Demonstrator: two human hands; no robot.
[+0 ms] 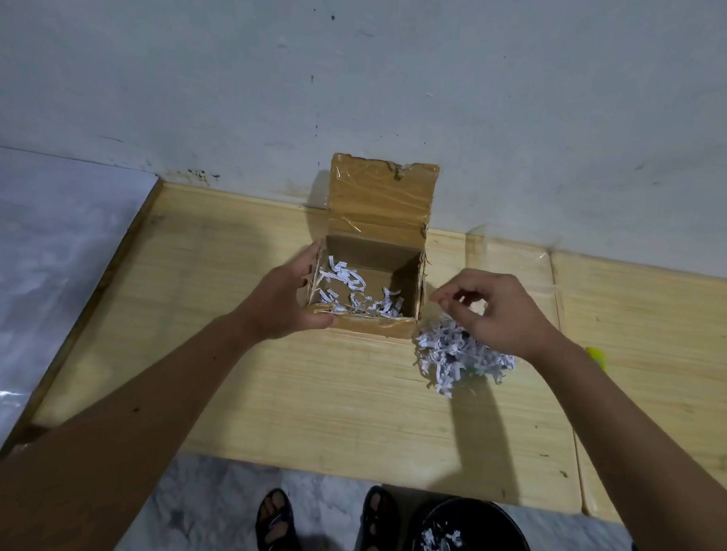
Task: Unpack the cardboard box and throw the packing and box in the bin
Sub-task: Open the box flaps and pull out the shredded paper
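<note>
A small cardboard box (375,251) stands open on the wooden table (308,389), its taped lid flipped up against the wall. Shredded white paper (355,291) lies scattered on its floor. My left hand (285,297) grips the box's left wall and near corner. A heap of shredded paper (453,356) rests on the table just right of the box. My right hand (492,308) hovers over that heap with fingers loosely curled; I see nothing pinched in them. A black bin (501,527) stands on the floor below, with some shreds (441,539) inside.
A green-yellow object (596,357) peeks out beside my right wrist. A white marbled surface (44,284) adjoins the table on the left. The wall runs right behind the box. My sandalled feet (324,525) stand at the table's near edge.
</note>
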